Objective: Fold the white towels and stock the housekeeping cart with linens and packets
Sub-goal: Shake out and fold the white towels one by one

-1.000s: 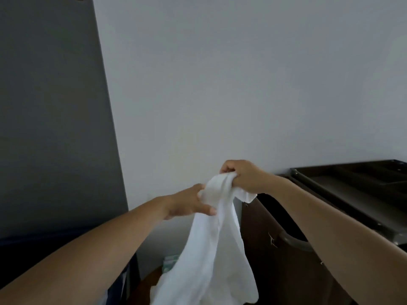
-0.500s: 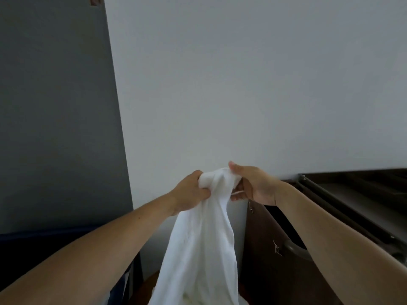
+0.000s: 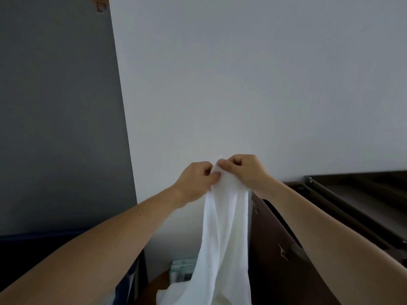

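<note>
Low in front of you the white towel (image 3: 222, 234) hangs twisted. Its bunched bottom is near the green packets (image 3: 182, 269) and just beside the dark cart (image 3: 275, 271). If you spread it now, that end may catch on the cart's small metal fittings. Higher, your left hand (image 3: 193, 181) and right hand (image 3: 246, 172) both pinch the top edge, close together, with fingers curled on the cloth. With so little cloth held, a quick shake could pull one corner free. Behind them is the plain wall (image 3: 242, 84).
</note>
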The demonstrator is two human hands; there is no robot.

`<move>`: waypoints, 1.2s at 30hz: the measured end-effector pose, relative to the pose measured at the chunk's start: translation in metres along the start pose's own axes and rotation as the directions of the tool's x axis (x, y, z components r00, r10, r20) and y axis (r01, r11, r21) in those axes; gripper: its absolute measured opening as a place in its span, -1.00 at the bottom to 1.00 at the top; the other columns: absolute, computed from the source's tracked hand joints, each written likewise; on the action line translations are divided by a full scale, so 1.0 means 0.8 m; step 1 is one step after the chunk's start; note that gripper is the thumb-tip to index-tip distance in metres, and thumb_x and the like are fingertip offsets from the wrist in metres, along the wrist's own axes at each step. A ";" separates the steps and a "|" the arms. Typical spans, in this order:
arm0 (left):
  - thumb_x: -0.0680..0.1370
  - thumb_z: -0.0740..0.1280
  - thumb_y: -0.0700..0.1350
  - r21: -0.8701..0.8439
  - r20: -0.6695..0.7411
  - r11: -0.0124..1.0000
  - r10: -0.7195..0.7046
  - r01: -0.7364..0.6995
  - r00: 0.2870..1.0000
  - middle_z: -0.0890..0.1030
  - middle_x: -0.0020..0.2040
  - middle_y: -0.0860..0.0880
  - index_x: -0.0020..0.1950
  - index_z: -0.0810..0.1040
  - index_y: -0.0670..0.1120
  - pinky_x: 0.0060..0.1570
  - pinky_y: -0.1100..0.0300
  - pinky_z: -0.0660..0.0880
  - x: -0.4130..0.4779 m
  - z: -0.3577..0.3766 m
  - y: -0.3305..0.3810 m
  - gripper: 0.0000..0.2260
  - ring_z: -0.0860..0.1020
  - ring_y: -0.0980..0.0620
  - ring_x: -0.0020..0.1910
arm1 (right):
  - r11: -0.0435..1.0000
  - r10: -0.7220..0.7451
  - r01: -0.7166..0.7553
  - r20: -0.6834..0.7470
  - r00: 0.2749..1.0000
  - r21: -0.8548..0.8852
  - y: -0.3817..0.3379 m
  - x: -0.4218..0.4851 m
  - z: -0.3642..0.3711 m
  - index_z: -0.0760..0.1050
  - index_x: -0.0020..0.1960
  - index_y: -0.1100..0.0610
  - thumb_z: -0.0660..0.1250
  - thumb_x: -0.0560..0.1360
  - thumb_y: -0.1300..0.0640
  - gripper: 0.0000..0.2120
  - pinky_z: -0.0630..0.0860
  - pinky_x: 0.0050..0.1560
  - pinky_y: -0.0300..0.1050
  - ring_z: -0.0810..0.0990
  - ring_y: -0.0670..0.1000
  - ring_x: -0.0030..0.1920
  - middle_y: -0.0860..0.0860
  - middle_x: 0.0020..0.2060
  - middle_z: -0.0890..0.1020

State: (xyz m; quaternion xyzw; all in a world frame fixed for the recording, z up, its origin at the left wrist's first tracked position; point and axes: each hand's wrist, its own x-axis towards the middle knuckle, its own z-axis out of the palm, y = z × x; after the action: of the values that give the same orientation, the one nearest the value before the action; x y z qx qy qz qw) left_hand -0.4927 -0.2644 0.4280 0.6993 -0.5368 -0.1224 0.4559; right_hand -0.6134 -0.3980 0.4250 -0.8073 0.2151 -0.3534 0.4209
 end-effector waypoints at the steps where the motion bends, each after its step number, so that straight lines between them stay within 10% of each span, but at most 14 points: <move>1: 0.62 0.32 -0.13 -0.093 0.017 0.995 -0.037 0.039 0.999 0.59 -0.11 -0.24 -0.01 0.56 -0.32 0.02 -0.18 0.55 -0.001 -0.007 0.003 -0.78 0.55 -0.11 -0.15 | 0.995 0.001 -0.002 0.016 1.000 0.095 0.003 -0.004 -0.001 0.66 -0.22 -0.03 0.48 0.47 -0.12 -0.81 0.59 -0.15 -0.11 0.65 -0.10 -0.24 -0.08 -0.27 0.70; 4: 0.63 0.25 -0.25 -0.293 0.026 0.951 -0.099 0.102 0.995 0.48 -0.19 -0.18 -0.20 0.50 -0.22 -0.16 -0.10 0.44 0.002 -0.023 0.016 -0.79 0.45 -0.10 -0.18 | 0.894 0.030 -0.102 0.169 0.985 0.437 0.020 -0.018 0.005 0.59 -0.04 0.10 0.48 0.40 0.00 -0.78 0.61 -0.18 -0.17 0.68 -0.03 -0.20 0.03 -0.20 0.71; 8: 0.55 0.18 -0.30 -0.497 -0.136 0.859 -0.219 0.125 0.966 0.33 -0.26 -0.16 -0.22 0.42 -0.16 -0.28 0.09 0.24 0.026 -0.053 0.033 -0.84 0.34 -0.10 -0.28 | 0.938 0.155 -0.248 0.348 0.925 0.243 0.050 -0.040 0.042 0.55 -0.08 0.15 0.42 0.54 0.19 -0.94 0.53 -0.11 -0.15 0.58 -0.04 -0.20 0.00 -0.23 0.64; 15: 0.61 0.34 -0.01 -0.027 0.190 0.979 -0.193 0.201 0.963 0.42 -0.18 -0.10 -0.11 0.41 -0.11 -0.17 0.10 0.37 0.027 -0.093 -0.001 -0.78 0.40 -0.05 -0.19 | 0.952 0.176 -0.154 -0.065 0.982 0.265 0.033 -0.026 0.050 0.35 -0.22 0.15 0.23 0.58 0.19 -0.80 0.34 -0.20 -0.02 0.38 0.05 -0.25 0.07 -0.32 0.41; 21: 0.60 0.32 -0.07 -0.352 -0.262 0.933 -0.175 0.074 0.949 0.56 -0.13 -0.11 -0.15 0.58 -0.07 -0.16 0.08 0.43 0.044 -0.122 0.019 -0.83 0.52 -0.08 -0.15 | 0.989 0.114 -0.117 0.037 0.993 0.095 0.066 -0.046 0.037 0.55 -0.11 0.13 0.45 0.45 -0.09 -0.72 0.47 -0.44 -0.10 0.59 -0.04 -0.35 -0.05 -0.33 0.61; 23: 0.57 0.33 -0.06 -0.382 -0.395 0.923 -0.214 0.052 0.893 0.53 -0.12 -0.11 -0.18 0.56 -0.05 -0.16 0.02 0.37 0.056 -0.144 0.030 -0.86 0.48 -0.07 -0.14 | 0.972 0.228 -0.233 0.120 0.966 0.033 0.107 -0.064 0.045 0.63 -0.09 0.13 0.48 0.45 -0.07 -0.74 0.65 -0.24 0.02 0.69 0.01 -0.26 0.02 -0.27 0.70; 29: 0.57 0.31 -0.04 -0.111 -0.619 0.982 -0.188 0.152 0.763 0.44 -0.31 -0.05 -0.20 0.51 -0.11 -0.38 0.21 0.30 0.049 -0.166 -0.003 -0.80 0.41 -0.05 -0.32 | 0.901 0.427 -0.425 0.000 0.904 0.089 0.151 -0.074 0.006 0.66 -0.04 0.18 0.56 0.40 -0.01 -0.71 0.66 -0.02 0.11 0.73 0.06 -0.22 0.04 -0.22 0.74; 32: 0.57 0.37 -0.06 0.006 -0.056 0.996 -0.087 0.088 0.995 0.57 -0.21 0.08 -0.15 0.59 -0.09 -0.27 0.23 0.45 0.029 -0.122 -0.024 -0.85 0.52 0.05 -0.21 | 0.961 0.276 -0.276 0.000 0.961 -0.027 0.097 -0.042 0.003 0.66 -0.16 0.12 0.59 0.36 -0.03 -0.76 0.59 -0.13 -0.06 0.69 -0.03 -0.26 0.03 -0.28 0.71; 34: 0.60 0.37 -0.02 0.095 0.332 0.994 -0.087 0.058 0.939 0.55 0.21 0.20 0.25 0.61 -0.02 0.12 0.32 0.42 0.016 -0.081 -0.026 -0.76 0.52 0.19 0.17 | 0.988 0.142 -0.139 0.040 0.989 -0.074 0.050 -0.022 0.012 0.59 -0.25 0.20 0.61 0.34 -0.02 -0.68 0.47 -0.27 -0.12 0.56 -0.04 -0.35 0.03 -0.39 0.60; 36: 0.61 0.34 0.01 0.106 0.432 0.993 -0.087 0.045 0.898 0.41 0.42 0.22 0.38 0.52 0.00 0.35 0.24 0.25 0.011 -0.052 -0.022 -0.65 0.39 0.20 0.37 | 0.994 0.060 -0.054 0.066 0.996 -0.091 0.012 -0.011 0.017 0.52 -0.30 0.22 0.60 0.31 -0.06 -0.61 0.39 -0.34 -0.15 0.45 -0.07 -0.39 0.00 -0.42 0.48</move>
State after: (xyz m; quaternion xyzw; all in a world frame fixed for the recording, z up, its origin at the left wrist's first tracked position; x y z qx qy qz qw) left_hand -0.4505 -0.2509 0.4406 0.6924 -0.6063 -0.2658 0.2869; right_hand -0.6092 -0.3903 0.4079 -0.8304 0.2390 -0.3036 0.4015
